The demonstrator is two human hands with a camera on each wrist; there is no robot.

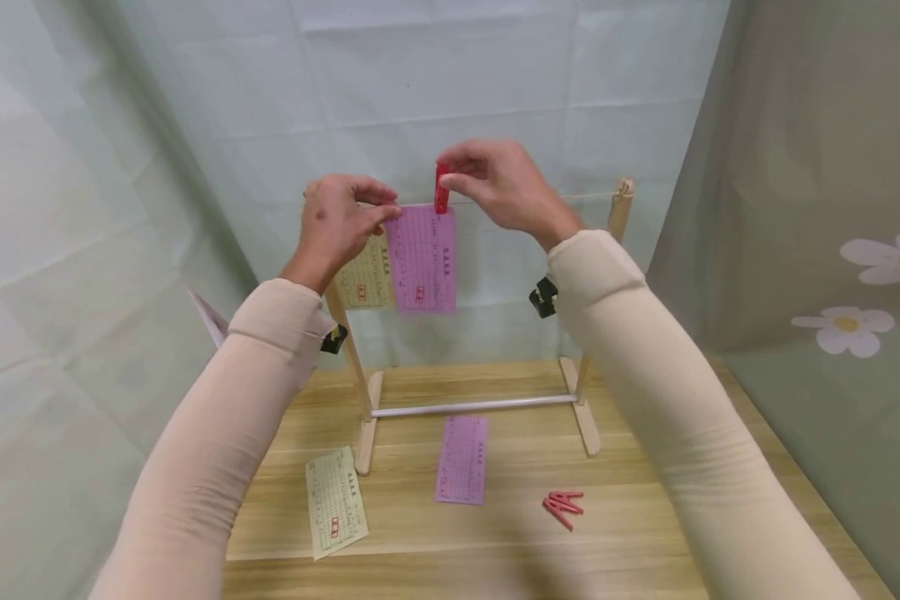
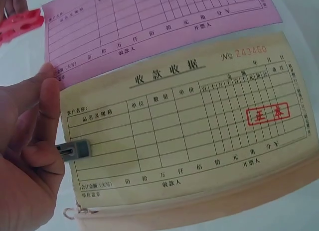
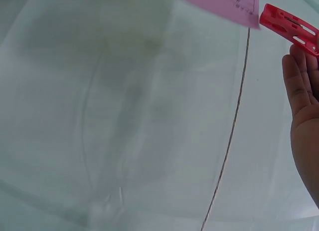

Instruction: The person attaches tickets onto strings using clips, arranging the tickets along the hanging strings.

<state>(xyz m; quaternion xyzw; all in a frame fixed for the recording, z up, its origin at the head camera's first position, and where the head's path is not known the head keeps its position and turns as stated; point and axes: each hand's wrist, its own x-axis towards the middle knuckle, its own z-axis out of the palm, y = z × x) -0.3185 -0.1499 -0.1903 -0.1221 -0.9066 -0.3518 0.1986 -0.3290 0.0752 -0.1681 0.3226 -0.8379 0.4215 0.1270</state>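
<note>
A pink receipt slip (image 1: 423,267) hangs at a thin string (image 1: 588,197) strung across a wooden stand. My left hand (image 1: 339,218) pinches its upper left corner between thumb and fingers. Near the slip's upper right, my right hand (image 1: 504,185) pinches a red clothespin (image 1: 442,187) held upright, its lower end overlapping the slip's top edge. To the left, partly behind the pink slip, hangs a yellow receipt slip (image 1: 367,275). A grey clip (image 2: 77,150) sits on the yellow slip's edge, right by my left fingers in the left wrist view.
The stand's right post (image 1: 619,213) rises beyond my right hand; a white rod (image 1: 472,407) joins its feet. On the wooden table (image 1: 405,533) lie another yellow slip (image 1: 336,504), another pink slip (image 1: 462,460) and red clothespins (image 1: 562,507). Pale curtains (image 1: 450,75) surround it.
</note>
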